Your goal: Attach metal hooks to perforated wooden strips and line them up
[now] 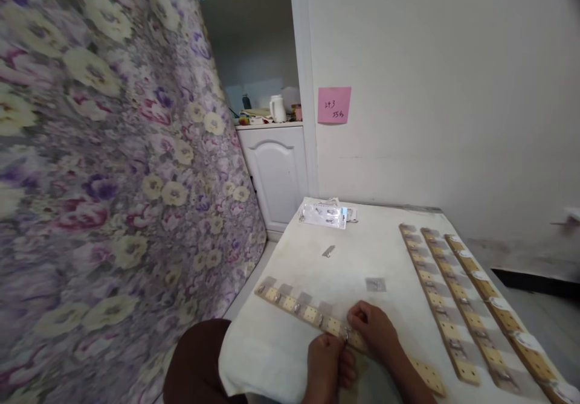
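A long wooden strip (312,314) with holes and small metal fittings lies slantwise across the near part of the table. My left hand (327,362) is at its near edge, thumb and fingertips pinched together beside one metal fitting (347,334). Just right of that fitting, my right hand (375,330) reaches over the strip with its fingers curled into a pinch. Whatever either pinch contains is too small or hidden to tell. Beyond the hands, a small clear packet (376,284) lies flat, and farther off is a small flat piece (328,251).
Three more wooden strips lie along the table's right side; the middle strip (463,300) carries metal fittings and the outer strip (492,301) has white round pieces. Clear packaging (322,213) sits at the table's far edge. A floral curtain (113,180) hangs at left.
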